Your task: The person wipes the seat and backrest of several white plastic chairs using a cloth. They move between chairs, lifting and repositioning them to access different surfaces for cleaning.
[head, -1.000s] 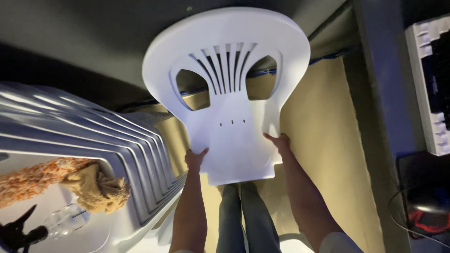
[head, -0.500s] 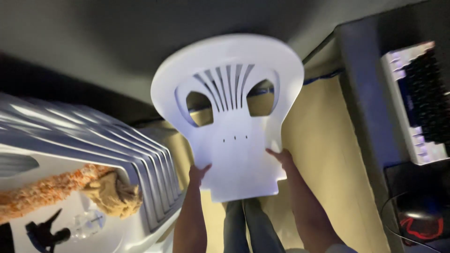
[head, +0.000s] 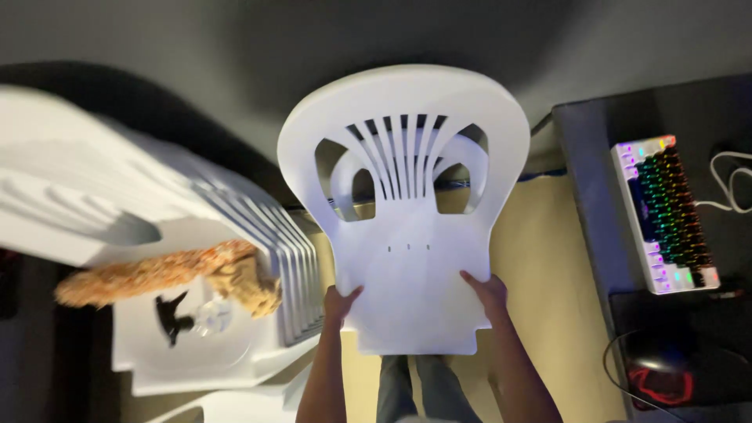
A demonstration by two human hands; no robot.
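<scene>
Leftmost, a stack of white plastic chairs (head: 157, 235) is lying blurred across the view, and a tan, furry bundle (head: 180, 274) is resting on its seat, possibly a cloth or a toy, though the blur is hiding which. Just below that, a small clear bottle with a black trigger top (head: 188, 319) is lying on the same seat. Moving rightward, the left hand (head: 339, 301) is gripping the lower left edge of a single white plastic chair (head: 407, 258), fingers curled around the rim with the thumb showing on the near face. That chair is being held up in the middle of the view, its rounded, slatted back pointing away toward the grey wall (head: 313, 47) and its underside facing the camera. On its lower right edge the right hand (head: 486, 288) is clamping in the same way, fingers wrapped behind and thumb in front. Beneath the chair, a pale yellow floor (head: 548, 258) is showing. Farther right, a dark worktop (head: 595, 157) is carrying a white keyboard with rainbow-lit keys (head: 666, 211), and a dark mouse with a red glow (head: 666, 376) is sitting near the bottom corner.
</scene>
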